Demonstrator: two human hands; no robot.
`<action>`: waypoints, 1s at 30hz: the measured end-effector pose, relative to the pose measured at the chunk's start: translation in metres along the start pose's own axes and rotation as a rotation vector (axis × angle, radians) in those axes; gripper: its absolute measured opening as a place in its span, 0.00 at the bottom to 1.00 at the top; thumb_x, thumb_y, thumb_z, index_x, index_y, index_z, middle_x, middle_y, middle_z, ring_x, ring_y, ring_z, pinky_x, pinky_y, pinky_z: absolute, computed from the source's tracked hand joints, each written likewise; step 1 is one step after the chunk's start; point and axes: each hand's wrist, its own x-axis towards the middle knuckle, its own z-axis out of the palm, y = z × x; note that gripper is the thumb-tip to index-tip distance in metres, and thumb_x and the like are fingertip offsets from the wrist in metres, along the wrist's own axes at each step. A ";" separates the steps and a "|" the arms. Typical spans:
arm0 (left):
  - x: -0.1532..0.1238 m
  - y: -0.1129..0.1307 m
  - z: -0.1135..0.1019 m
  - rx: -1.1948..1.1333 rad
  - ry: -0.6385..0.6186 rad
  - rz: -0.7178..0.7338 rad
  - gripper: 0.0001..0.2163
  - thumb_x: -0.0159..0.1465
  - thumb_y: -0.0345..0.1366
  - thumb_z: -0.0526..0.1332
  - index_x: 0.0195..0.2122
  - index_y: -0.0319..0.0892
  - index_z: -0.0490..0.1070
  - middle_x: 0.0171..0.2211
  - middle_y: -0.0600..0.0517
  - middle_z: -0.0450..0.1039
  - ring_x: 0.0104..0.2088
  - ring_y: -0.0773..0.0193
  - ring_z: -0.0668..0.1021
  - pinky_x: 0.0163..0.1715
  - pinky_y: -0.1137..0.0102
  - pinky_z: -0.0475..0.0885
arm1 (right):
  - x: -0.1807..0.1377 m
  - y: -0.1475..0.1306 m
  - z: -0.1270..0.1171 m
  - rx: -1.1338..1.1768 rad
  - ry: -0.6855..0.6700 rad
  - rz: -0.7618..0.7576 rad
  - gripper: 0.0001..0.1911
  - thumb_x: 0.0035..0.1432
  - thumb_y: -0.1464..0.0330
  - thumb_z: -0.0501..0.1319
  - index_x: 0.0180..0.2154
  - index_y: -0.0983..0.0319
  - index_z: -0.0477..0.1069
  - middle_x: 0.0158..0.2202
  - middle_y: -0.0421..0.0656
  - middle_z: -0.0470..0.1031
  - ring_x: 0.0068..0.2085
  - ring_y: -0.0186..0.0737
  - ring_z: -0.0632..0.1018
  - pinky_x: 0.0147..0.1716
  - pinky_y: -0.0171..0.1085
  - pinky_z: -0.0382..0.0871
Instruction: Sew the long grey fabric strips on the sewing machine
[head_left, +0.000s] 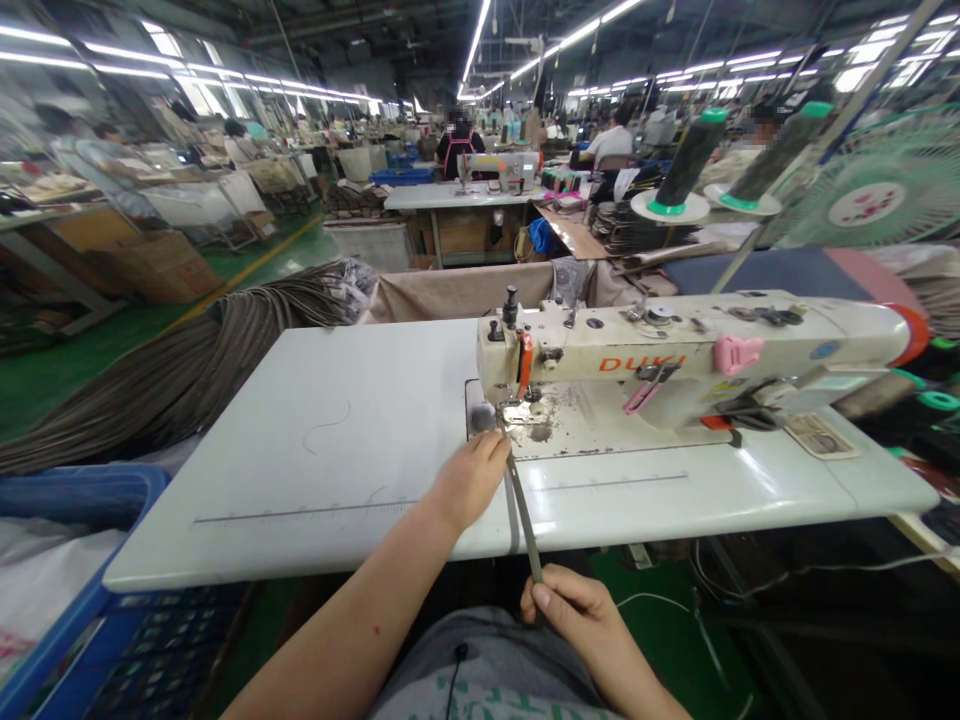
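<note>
Strip (pixel 524 512): centre of frame, slanting from the sewing machine (pixel 697 350) past the desk's (pixel 337 420) edge; light and pliable, I'd judge (it could twist), best pinched flat.
Left hand (pixel 472 482): half curled, touching its upper part; can't tell whether gripping.
Right hand (pixel 576 607): closed, pinching its lower part.

Tabletop (pixel 360 390): pale, glossy, rounded front corners. Sewing machine (pixel 667 345) takes up the right part, dark smudges on its bed plate (pixel 592 425). Ruler scale (pixel 300 510) runs along the front edge. Loose curl of thread (pixel 306 437) on the left half. Small beige-framed panel (pixel 821 437) at the right end.
</note>
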 end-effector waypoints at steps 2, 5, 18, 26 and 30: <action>0.000 0.001 -0.001 -0.006 0.000 -0.008 0.11 0.72 0.29 0.54 0.53 0.40 0.69 0.54 0.41 0.74 0.59 0.55 0.76 0.64 0.59 0.70 | 0.000 0.001 0.000 -0.003 0.005 -0.002 0.24 0.66 0.50 0.63 0.27 0.61 0.79 0.29 0.44 0.77 0.34 0.44 0.76 0.40 0.40 0.68; 0.001 0.002 -0.001 0.004 0.001 -0.018 0.11 0.72 0.28 0.54 0.54 0.38 0.69 0.54 0.41 0.74 0.59 0.55 0.76 0.64 0.60 0.71 | 0.001 0.003 0.000 -0.003 0.007 0.001 0.25 0.65 0.49 0.63 0.26 0.61 0.79 0.29 0.44 0.77 0.34 0.44 0.76 0.38 0.40 0.68; 0.001 0.000 0.004 0.045 -0.019 -0.014 0.12 0.73 0.30 0.54 0.55 0.39 0.68 0.56 0.43 0.74 0.60 0.55 0.75 0.66 0.60 0.69 | 0.002 0.014 -0.002 -0.009 -0.035 -0.047 0.24 0.67 0.51 0.61 0.27 0.61 0.78 0.28 0.42 0.74 0.33 0.42 0.74 0.37 0.39 0.65; 0.000 -0.001 0.005 0.036 0.000 0.000 0.11 0.73 0.29 0.53 0.55 0.41 0.68 0.54 0.43 0.74 0.60 0.56 0.76 0.63 0.59 0.71 | 0.008 0.016 0.001 -0.046 0.017 -0.101 0.17 0.62 0.54 0.67 0.30 0.60 0.76 0.34 0.44 0.75 0.38 0.45 0.76 0.40 0.39 0.68; 0.000 -0.001 0.006 0.044 0.003 0.010 0.11 0.73 0.30 0.54 0.54 0.39 0.68 0.55 0.42 0.74 0.60 0.55 0.75 0.64 0.60 0.71 | 0.010 0.016 0.003 -0.043 0.020 -0.026 0.14 0.63 0.56 0.65 0.37 0.61 0.78 0.32 0.43 0.76 0.35 0.44 0.76 0.38 0.39 0.69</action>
